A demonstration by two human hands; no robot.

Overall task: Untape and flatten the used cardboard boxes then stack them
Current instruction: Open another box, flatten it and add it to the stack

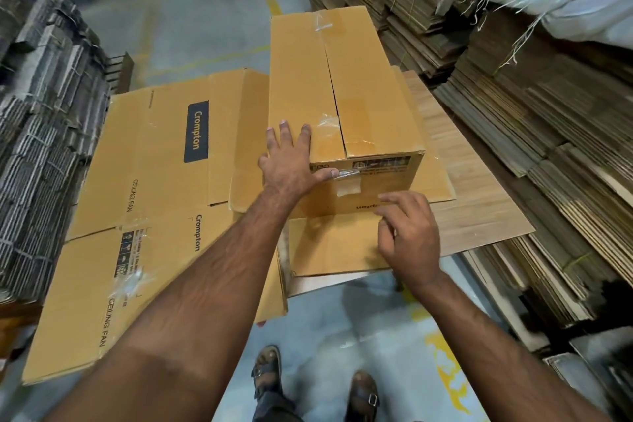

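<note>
Two hands at frame centre. Left hand (289,161) flat, fingers spread, palm pressing near-left top corner of upright box (342,106), thumb on clear tape (347,178). Right hand (407,236) loosely curled, holding nothing, fingertips by box's lower front. Flattened boxes (144,188) lie centre-left.

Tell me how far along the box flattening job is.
Done: at least one flattened tan Crompton cardboard box lies spread on the left. In hand: the still-assembled tan cardboard box stands upright; its top seam is already split, though clear tape scraps cling to its near face. The left hand presses flat on its near corner; the right hand reaches toward its base. Left: untape, flatten and stack this box.
</note>
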